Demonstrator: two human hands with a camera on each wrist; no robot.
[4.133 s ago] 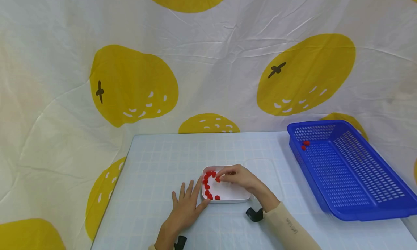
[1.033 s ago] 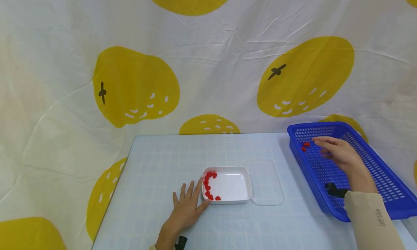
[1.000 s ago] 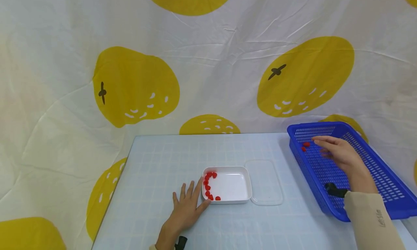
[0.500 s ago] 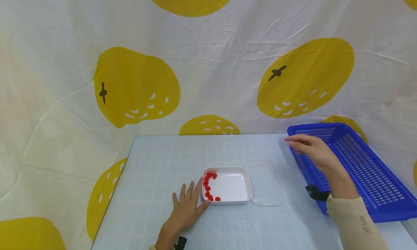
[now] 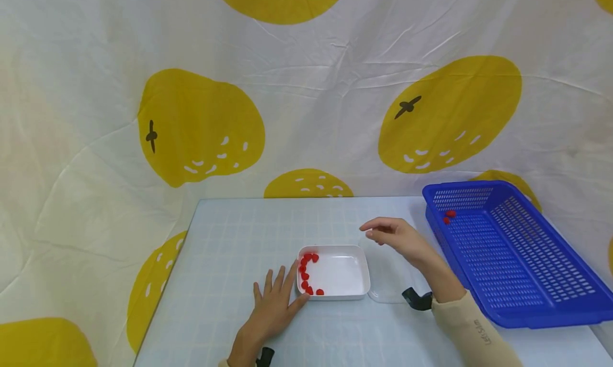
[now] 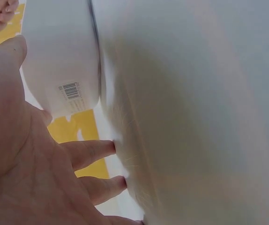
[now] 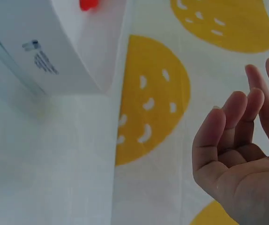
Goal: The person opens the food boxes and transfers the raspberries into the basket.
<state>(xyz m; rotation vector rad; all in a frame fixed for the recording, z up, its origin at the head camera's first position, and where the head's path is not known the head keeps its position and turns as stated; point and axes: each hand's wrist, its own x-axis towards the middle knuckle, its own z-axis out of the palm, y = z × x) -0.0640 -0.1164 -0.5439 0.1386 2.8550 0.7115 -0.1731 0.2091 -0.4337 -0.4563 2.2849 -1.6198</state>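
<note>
A white rectangular tray (image 5: 341,272) holds several small red berry-like pieces (image 5: 305,276), set in a curved row along its left side. My left hand (image 5: 272,309) lies with fingers spread on the table, thumb and index finger at the tray's left edge. In the left wrist view, the tray's outer wall (image 6: 62,61) with a barcode label shows beside the thumb. My right hand (image 5: 396,239) is in the air to the upper right of the tray, over the clear lid. Its fingers are loosely bent; in the right wrist view, nothing shows between thumb and index finger (image 7: 255,77).
The transparent lid (image 5: 390,282) lies right of the tray, partly covered by the right arm. A blue perforated basket (image 5: 522,255) stands at the right, with a few red pieces (image 5: 450,214) in its far left corner. A fruit-patterned cloth (image 5: 306,90) hangs behind the table.
My right hand was at a red piece in the tray, then over the basket, and has since moved left to above the lid. The left hand stays at the tray.
</note>
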